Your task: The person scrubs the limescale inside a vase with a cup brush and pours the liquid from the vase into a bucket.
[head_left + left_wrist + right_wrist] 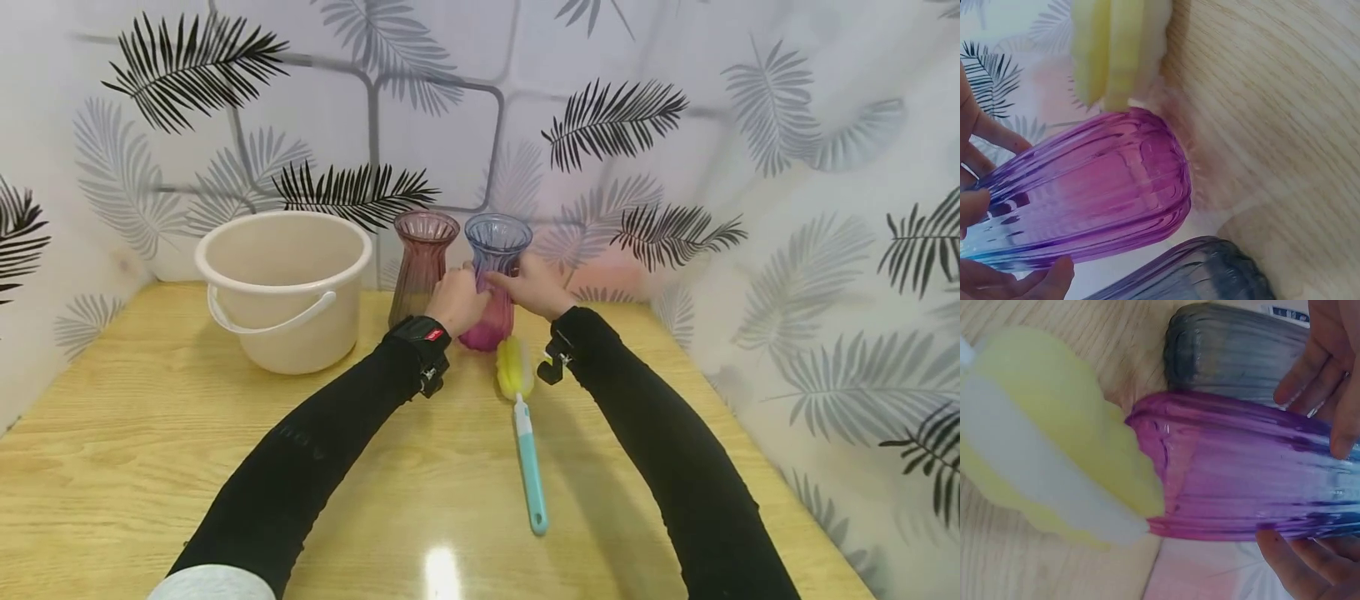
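A ribbed glass vase, blue at the rim and pink-purple at the base [487, 323], stands upright near the back of the table. My left hand [457, 300] grips its left side, and my right hand [534, 286] holds it from the right. Fingers from both sides show on its glass in the wrist views. Just left of it stands a second ribbed vase [424, 250], reddish at the top and smoky grey lower down [1235, 353]. A bottle brush [528, 450] with a yellow and white sponge head [1119, 50] and turquoise handle lies in front, its head close to the pink base.
A cream bucket [300, 325] with its handle [273, 321] hanging at the front stands to the left of the vases. Behind the wooden table [135, 433] rises a backdrop [600, 50] printed with leaves, which also runs along the right side.
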The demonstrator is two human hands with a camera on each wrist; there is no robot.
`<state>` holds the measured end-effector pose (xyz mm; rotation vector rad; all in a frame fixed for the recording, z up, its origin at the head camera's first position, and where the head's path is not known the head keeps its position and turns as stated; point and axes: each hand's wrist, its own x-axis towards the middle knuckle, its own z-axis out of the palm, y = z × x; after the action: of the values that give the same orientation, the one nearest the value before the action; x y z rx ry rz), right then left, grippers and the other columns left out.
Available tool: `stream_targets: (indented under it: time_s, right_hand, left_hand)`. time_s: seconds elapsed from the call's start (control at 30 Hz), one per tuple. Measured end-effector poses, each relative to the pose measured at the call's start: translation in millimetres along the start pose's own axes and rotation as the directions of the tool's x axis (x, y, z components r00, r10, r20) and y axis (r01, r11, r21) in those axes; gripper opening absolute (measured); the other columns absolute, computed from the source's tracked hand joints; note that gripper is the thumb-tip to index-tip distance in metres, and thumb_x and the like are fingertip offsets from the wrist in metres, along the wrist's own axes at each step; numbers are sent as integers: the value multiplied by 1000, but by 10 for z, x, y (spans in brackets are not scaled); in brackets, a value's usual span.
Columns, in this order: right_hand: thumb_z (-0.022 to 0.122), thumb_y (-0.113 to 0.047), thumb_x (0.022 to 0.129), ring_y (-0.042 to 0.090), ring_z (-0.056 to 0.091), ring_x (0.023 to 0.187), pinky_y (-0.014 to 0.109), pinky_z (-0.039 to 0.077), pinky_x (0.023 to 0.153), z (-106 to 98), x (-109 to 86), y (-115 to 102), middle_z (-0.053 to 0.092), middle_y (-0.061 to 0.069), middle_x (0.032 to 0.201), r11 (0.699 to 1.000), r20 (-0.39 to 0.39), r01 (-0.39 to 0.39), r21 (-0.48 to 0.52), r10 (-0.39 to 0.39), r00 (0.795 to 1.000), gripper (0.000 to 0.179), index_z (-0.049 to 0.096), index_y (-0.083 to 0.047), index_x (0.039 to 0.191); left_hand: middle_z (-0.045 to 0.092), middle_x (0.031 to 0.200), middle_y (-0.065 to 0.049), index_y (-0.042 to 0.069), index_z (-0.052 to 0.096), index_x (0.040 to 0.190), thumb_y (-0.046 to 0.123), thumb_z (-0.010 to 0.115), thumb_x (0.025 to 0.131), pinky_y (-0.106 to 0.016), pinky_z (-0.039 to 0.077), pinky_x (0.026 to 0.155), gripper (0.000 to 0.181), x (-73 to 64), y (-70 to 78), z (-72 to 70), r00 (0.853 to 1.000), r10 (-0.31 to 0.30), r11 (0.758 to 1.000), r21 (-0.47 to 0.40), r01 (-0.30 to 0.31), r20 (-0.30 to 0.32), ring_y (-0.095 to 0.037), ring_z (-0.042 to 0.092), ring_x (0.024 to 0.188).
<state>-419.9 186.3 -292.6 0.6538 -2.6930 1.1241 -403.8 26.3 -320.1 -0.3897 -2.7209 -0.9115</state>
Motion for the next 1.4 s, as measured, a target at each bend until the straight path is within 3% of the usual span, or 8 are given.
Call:
stream_targets:
  time_s: [0.17,0.47,0.57,0.67,0.8,1.03,1.23,1.4]
  right_hand:
    - [69,-16,97,30,60,120,42,49,101,-72,-68,-158,62,19,129,990,-62,54,128,-47,997,48,49,0,137]
    - [71,-27,95,25,64,108,46,57,87,-364,-437,-540,64,12,124,990,-72,18,138,-9,997,54,46,-11,141]
    - [70,-27,96,24,66,100,47,59,80,-391,-618,-624,66,12,118,985,-48,14,173,-6,999,50,48,-13,139]
    - [69,-26,97,21,67,98,43,60,78,-419,-820,-659,67,14,118,980,-51,20,197,-10,999,48,49,-10,138]
    - [68,-26,98,19,68,96,39,60,75,-492,-1107,-655,68,16,117,991,-98,32,131,-19,995,49,50,-7,139]
    - [71,-28,96,27,69,95,34,59,67,-650,-1477,-564,67,11,113,998,-165,51,-23,-54,985,55,48,-12,143]
    - [72,-28,95,27,68,98,30,58,68,-735,-1750,-399,65,10,119,999,-185,13,-40,-20,983,58,45,-14,144]
    - [73,-26,95,30,67,107,36,58,78,-701,-1821,-250,64,11,125,999,-194,8,-44,-16,981,58,45,-11,144]
  left_hand:
    - [55,137,-25,-8,37,150,34,56,102,-48,47,104,66,-72,95,-116,996,49,999,9,-49,-70,-40,58,123]
    - [61,127,-19,1,47,148,41,60,99,-48,51,96,65,-411,302,-449,973,179,984,14,-179,-145,-39,62,115]
    - [64,109,-16,0,53,143,41,63,98,-47,54,86,61,-586,354,-509,954,244,970,59,-237,-174,-36,65,102]
    - [67,109,-16,-2,58,137,40,65,97,-45,55,88,58,-736,436,-519,935,303,952,89,-292,-184,-34,66,102]
    - [64,130,-16,-1,56,139,41,67,96,-43,54,96,61,-866,575,-482,919,360,933,77,-352,-161,-32,65,115]
    - [63,88,-9,4,70,97,49,66,95,-41,55,72,45,-1025,794,-302,915,383,922,1,-386,-129,-26,66,81]
    - [61,81,-7,5,70,102,51,63,96,-39,52,69,46,-1081,936,-55,903,421,905,-16,-424,-87,-24,64,75]
    - [61,84,-7,4,70,114,54,61,96,-37,51,68,54,-1096,951,100,910,411,910,-29,-413,-58,-23,61,76]
